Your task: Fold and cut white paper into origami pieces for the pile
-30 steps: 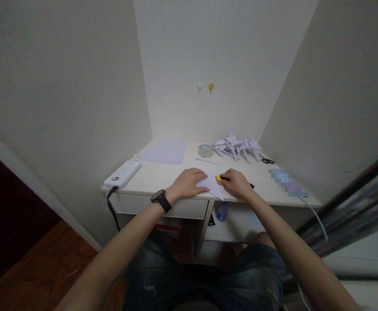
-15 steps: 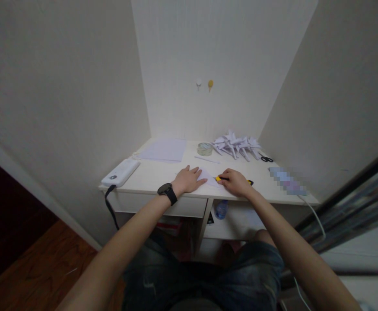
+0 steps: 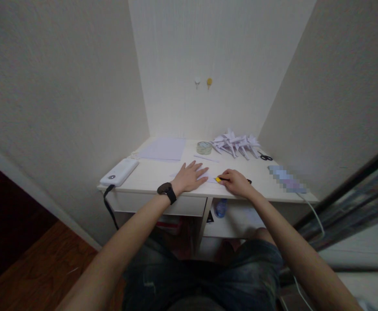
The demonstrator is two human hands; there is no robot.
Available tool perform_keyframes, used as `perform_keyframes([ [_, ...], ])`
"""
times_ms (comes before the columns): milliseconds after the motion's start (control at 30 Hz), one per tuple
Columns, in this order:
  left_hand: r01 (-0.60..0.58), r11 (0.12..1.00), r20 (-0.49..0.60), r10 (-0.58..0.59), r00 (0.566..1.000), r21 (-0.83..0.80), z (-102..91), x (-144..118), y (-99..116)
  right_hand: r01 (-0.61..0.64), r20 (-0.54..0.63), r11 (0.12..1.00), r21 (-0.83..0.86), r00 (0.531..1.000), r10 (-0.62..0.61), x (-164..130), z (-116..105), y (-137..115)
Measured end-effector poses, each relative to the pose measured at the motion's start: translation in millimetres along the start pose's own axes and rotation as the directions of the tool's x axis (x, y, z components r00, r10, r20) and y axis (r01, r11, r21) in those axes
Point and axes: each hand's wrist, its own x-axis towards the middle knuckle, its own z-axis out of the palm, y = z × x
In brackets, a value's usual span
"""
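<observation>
**Flat palm on the paper, yellow-and-black tool in the other grip**

The left hand (image 3: 189, 177) lies palm down on a pale sheet of paper (image 3: 210, 178) near the front edge of the worktop (image 3: 153, 175). Its fingers are spread and straight, so its grip is released: it presses on the sheet and grasps nothing. A black watch (image 3: 167, 191) sits on that wrist.

Just beside it, the right hand (image 3: 237, 183) is curled around a slim tool with a yellow tip (image 3: 219, 179) and a black body. The fingers are clenched on the tool, and the yellow end points toward the left hand, touching or nearly touching the edge of the paper; the view is too small to tell which. The tool's black tail shows past the knuckles.

Farther back on the worktop lie a flat stack of pale sheets (image 3: 163, 149), a roll of tape (image 3: 204, 147), a thin paper strip (image 3: 205, 158), a heap of folded paper pieces (image 3: 236, 143) and black scissors (image 3: 265, 157). A white power bank (image 3: 119, 171) rests at the left corner, with a dark cord hanging from it.
</observation>
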Motion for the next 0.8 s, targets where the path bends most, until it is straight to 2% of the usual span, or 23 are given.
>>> perform_keyframes([
  [100,0.020,0.998,0.106,-0.014,0.994,-0.053,5.3,3.3,-3.2,-0.004,-0.002,1.000,-0.001,1.000,0.004,-1.5,-0.8,0.1],
  [167,0.059,0.997,0.124,-0.052,0.991,-0.050,8.0,4.9,-3.9,-0.008,0.001,1.000,0.000,1.000,0.008,-2.7,-1.9,0.5],
  [400,0.091,0.996,0.105,-0.089,0.990,-0.008,9.4,4.5,-2.9,-0.034,0.014,0.999,-0.017,0.999,0.034,-7.8,-5.9,-1.4],
  [800,0.120,0.993,0.090,-0.119,0.989,-0.012,9.4,4.1,0.5,-0.058,-0.046,0.998,-0.036,0.997,0.056,-18.2,-0.6,-7.9],
])
